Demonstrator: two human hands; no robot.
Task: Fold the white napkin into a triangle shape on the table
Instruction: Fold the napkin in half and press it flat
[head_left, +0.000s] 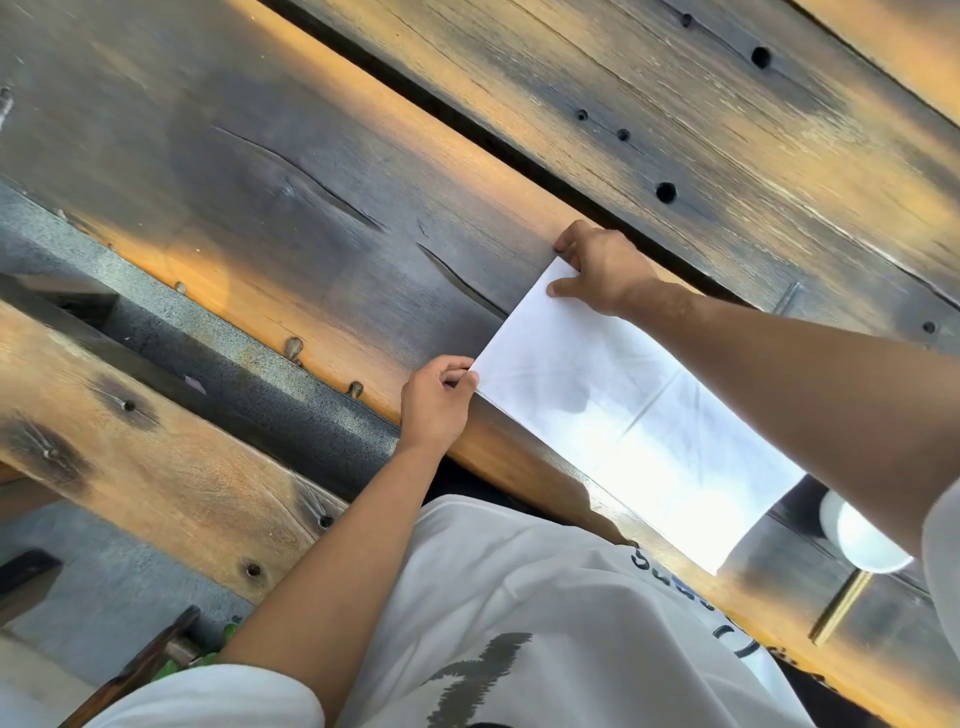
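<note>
The white napkin lies flat as a long rectangle on the dark, weathered wooden table, reaching from the plank's middle to its near edge. My left hand pinches the napkin's near-left corner between thumb and fingers at the plank's edge. My right hand grips the far corner, thumb on top and fingers curled over the napkin's edge. My right forearm crosses above the napkin's right side and hides part of it. The near end of the napkin is washed out by bright sunlight.
A deep gap separates this plank from the far plank, which has several round holes. A wooden bench runs at the lower left over grey pavement. A white round object sits below my right forearm. My white shirt fills the bottom.
</note>
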